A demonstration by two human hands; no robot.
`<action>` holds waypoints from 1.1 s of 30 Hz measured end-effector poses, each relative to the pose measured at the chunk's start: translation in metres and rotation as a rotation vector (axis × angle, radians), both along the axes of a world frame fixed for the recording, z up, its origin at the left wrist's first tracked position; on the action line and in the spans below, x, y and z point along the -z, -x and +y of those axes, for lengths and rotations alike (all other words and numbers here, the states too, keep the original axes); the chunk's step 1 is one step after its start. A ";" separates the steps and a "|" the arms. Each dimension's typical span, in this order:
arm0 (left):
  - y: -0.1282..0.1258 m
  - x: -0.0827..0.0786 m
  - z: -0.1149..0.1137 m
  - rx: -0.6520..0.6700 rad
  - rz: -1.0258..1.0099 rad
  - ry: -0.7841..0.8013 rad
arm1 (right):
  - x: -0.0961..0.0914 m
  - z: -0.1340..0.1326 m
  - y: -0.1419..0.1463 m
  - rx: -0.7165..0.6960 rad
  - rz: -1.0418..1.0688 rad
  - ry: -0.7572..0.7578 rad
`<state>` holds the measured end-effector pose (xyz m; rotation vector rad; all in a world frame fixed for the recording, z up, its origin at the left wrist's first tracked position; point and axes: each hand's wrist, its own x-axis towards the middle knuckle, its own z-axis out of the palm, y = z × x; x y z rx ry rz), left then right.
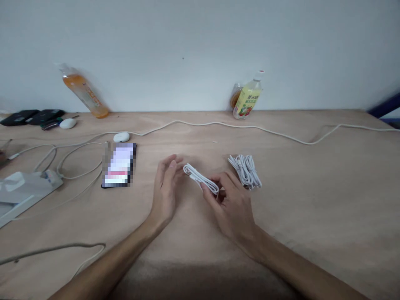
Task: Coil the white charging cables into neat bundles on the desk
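Observation:
A folded white cable (200, 177) is pinched between the thumb and fingers of my right hand (233, 204), held at a slant above the wooden table. My left hand (167, 183) is just left of the cable's far end, fingers apart and curved, with nothing in it. A small gap seems to separate those fingers from the cable. Beyond my right hand lies a pile of similar bundled white cables (246, 171) on the table.
A phone (120, 164) with a lit, blurred screen lies left, near a white earbud case (121, 137). An orange drink bottle (83, 91) and a yellow drink bottle (248, 100) lean on the wall. A long white cord (215, 123) crosses behind. A white power strip (25, 191) sits far left.

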<state>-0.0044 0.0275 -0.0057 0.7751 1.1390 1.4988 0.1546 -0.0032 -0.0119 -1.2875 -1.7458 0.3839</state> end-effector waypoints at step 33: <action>0.000 -0.005 -0.012 0.594 -0.069 0.186 | -0.003 0.000 -0.006 -0.158 0.539 0.309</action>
